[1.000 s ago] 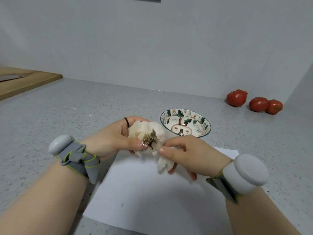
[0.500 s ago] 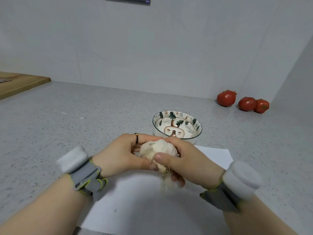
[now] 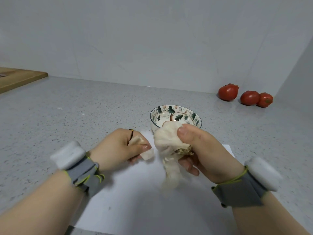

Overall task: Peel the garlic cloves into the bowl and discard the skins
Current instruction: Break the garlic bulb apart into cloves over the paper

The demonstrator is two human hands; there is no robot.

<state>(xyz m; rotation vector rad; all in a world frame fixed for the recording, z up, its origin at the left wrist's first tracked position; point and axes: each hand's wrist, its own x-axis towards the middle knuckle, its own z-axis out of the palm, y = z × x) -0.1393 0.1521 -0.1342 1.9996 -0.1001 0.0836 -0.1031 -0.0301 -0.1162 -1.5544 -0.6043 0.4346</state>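
Note:
My right hand (image 3: pixel 201 151) grips a white garlic bulb (image 3: pixel 165 139), root end towards my palm, with a long strip of papery skin (image 3: pixel 170 173) hanging down from it. My left hand (image 3: pixel 118 146) pinches a small pale garlic piece (image 3: pixel 146 154) just left of the bulb, apart from it. Behind the hands stands the leaf-patterned bowl (image 3: pixel 176 114), its near rim hidden by the bulb. A white paper sheet (image 3: pixel 144 206) lies on the counter under both hands.
Three red tomatoes (image 3: pixel 228 92) lie in the back right corner by the wall. A wooden cutting board (image 3: pixel 18 78) sits at the far left. The grey speckled counter (image 3: pixel 67 116) stretches around the paper. Grey bands are on both wrists.
The hands held the bulb together before. Now they have pulled apart: the left has come away with a small piece, the right keeps the bulb, and a skin strip dangles.

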